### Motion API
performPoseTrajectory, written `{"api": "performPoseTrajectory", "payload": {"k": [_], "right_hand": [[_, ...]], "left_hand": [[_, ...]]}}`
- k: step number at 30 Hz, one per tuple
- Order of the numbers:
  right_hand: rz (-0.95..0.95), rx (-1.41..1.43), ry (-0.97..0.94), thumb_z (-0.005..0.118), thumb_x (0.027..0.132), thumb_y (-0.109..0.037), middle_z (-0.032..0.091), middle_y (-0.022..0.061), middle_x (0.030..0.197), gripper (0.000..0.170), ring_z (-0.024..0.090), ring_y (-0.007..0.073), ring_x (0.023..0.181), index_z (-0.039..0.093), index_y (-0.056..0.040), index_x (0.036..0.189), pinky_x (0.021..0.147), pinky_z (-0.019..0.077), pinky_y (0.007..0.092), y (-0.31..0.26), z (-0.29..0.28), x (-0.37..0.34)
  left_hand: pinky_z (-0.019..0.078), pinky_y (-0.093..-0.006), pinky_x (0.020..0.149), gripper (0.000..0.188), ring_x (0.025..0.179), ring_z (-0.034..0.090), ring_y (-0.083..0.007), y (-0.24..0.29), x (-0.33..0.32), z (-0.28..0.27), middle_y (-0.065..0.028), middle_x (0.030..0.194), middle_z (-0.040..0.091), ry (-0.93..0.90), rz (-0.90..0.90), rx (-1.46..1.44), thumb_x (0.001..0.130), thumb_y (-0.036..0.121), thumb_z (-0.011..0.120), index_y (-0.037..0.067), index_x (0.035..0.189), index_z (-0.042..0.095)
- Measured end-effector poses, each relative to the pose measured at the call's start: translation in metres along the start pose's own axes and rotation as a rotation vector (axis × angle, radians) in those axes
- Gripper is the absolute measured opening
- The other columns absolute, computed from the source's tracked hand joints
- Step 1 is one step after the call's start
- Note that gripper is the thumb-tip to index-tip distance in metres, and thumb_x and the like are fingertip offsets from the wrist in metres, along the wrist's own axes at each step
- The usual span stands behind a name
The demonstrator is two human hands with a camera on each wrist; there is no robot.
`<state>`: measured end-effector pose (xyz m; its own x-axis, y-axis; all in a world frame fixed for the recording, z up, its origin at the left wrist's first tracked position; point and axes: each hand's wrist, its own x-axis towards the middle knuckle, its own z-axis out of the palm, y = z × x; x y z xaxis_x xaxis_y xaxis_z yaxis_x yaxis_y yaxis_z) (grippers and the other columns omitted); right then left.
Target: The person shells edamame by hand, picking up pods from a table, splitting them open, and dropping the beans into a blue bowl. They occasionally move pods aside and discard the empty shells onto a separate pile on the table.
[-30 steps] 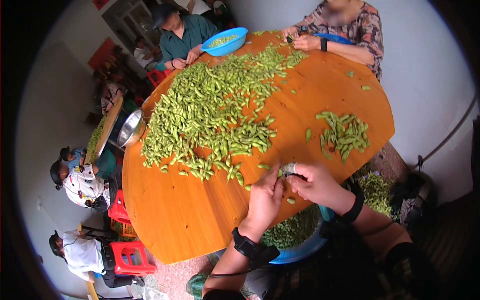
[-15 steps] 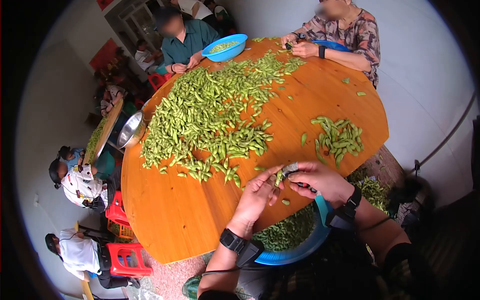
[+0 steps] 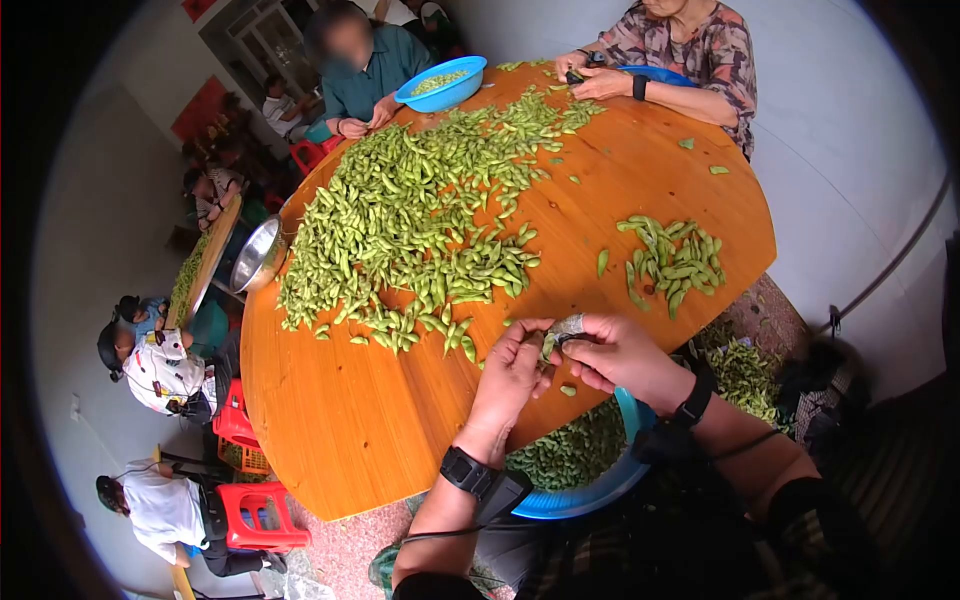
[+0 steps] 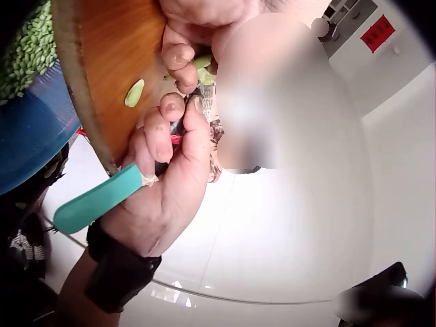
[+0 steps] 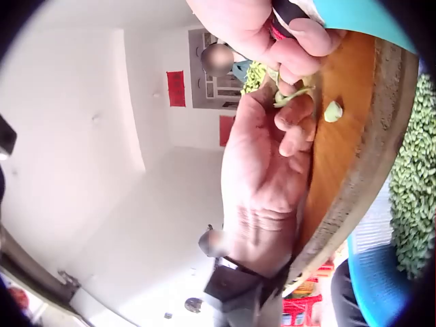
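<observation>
Near the table's front edge in the head view, my left hand (image 3: 508,378) pinches a green pod (image 3: 548,346) between thumb and fingers. Touching close beside it, my right hand (image 3: 628,356) has grey wrapping (image 3: 569,325) at a fingertip. In the left wrist view the right hand (image 4: 174,174) grips a dark and red tool with a teal handle (image 4: 99,199); its working end is hidden. The pod (image 5: 279,99) shows at the left fingertips in the right wrist view. A small green piece (image 5: 333,112) lies on the wood, apart from both hands.
A large pod heap (image 3: 420,210) covers the table's (image 3: 330,430) middle; a smaller pile (image 3: 675,265) lies right. Below the front edge stands a blue basin (image 3: 636,470) of shelled beans (image 3: 570,448). Two people sit opposite, near another blue basin (image 3: 440,98). A metal bowl (image 3: 258,255) is left.
Both hands have stayed together and shifted slightly left and up in the head view. The pod between them is now more covered by the fingers. The head view itself has shifted slightly.
</observation>
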<state>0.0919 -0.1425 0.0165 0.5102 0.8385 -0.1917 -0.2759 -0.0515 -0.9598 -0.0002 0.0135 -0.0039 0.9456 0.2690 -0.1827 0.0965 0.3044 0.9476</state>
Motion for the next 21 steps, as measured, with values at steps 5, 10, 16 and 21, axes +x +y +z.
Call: {"api": "performPoseTrajectory", "payload": {"k": [5,10,16,21], "right_hand": [[-0.066,0.052,0.088,0.050,0.096,-0.008,0.054,-0.0012,0.067,0.015,0.046,0.0036,0.047,0.061,-0.0019,0.104,0.040,0.0350,0.0193,0.006,0.007,-0.001],[-0.092,0.044,0.173,0.052,0.095,-0.007,0.055,-0.0005,0.068,0.015,0.048,0.0040,0.048,0.060,-0.0028,0.107,0.041,0.0357,0.0197,0.013,0.010,0.000],[-0.122,0.013,0.159,0.053,0.094,-0.007,0.056,0.0004,0.068,0.015,0.049,0.0043,0.048,0.060,-0.0018,0.107,0.042,0.0363,0.0202,0.017,0.011,0.001],[-0.109,0.019,0.166,0.054,0.094,-0.006,0.056,0.0004,0.068,0.016,0.049,0.0044,0.048,0.060,-0.0014,0.108,0.042,0.0362,0.0202,0.016,0.011,0.000]], "left_hand": [[0.0376,-0.0181,0.045,0.025,0.051,0.048,-0.0062,0.001,0.001,0.000,-0.0041,0.080,0.062,0.009,0.034,-0.061,0.100,0.014,0.047,0.000,0.120,0.053],[0.0421,-0.0183,0.047,0.024,0.055,0.053,-0.0061,-0.007,0.003,0.003,-0.0028,0.078,0.062,0.057,0.170,0.085,0.099,0.014,0.052,0.001,0.118,0.055],[0.0422,-0.0205,0.049,0.019,0.056,0.052,-0.0054,-0.010,-0.001,0.005,-0.0001,0.073,0.057,0.180,0.230,0.523,0.096,0.004,0.047,0.000,0.112,0.055],[0.0495,-0.0340,0.062,0.024,0.064,0.061,-0.0253,-0.019,0.004,-0.001,-0.0160,0.076,0.061,0.172,0.385,0.663,0.088,-0.003,0.048,-0.001,0.112,0.053]]}}
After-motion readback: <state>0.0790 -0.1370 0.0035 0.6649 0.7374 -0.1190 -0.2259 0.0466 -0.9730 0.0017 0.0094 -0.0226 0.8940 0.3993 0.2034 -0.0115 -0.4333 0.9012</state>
